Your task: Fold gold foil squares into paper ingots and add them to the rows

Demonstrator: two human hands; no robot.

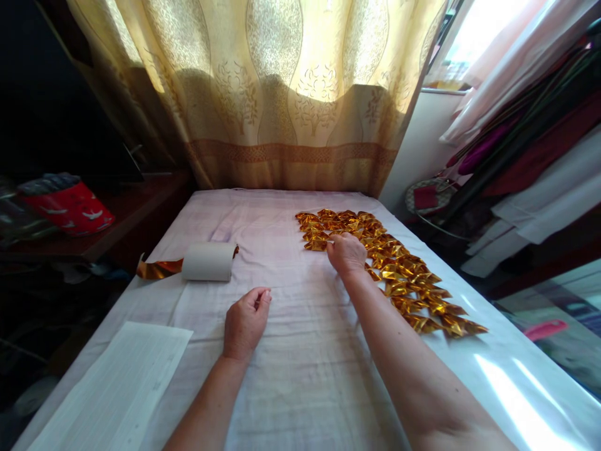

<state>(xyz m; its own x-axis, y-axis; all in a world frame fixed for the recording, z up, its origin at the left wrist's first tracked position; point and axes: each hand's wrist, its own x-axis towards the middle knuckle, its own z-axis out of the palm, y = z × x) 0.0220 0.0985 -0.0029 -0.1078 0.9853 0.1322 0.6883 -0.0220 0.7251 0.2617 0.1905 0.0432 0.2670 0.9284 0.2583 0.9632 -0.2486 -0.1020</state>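
Note:
My right hand [347,252] reaches forward to the far part of a group of folded gold foil paper ingots [399,272]. Its fingers are closed, and the fingertips are at the ingots at the left end of a row; what they grip, if anything, is hidden. My left hand [247,321] rests over the middle of the white cloth, loosely curled, thumb against the forefinger, with nothing visible in it. Left of centre, beyond that hand, lies a white-backed roll or stack of foil paper [207,262], with a loose gold foil strip [162,269] sticking out on its left.
A white lined sheet [117,382] lies at the near left of the cloth-covered table [300,388]. A patterned curtain [291,119] hangs behind. On the left, a red container [75,203] stands on a dark cabinet [154,200]. Clothes [539,163] hang at the right.

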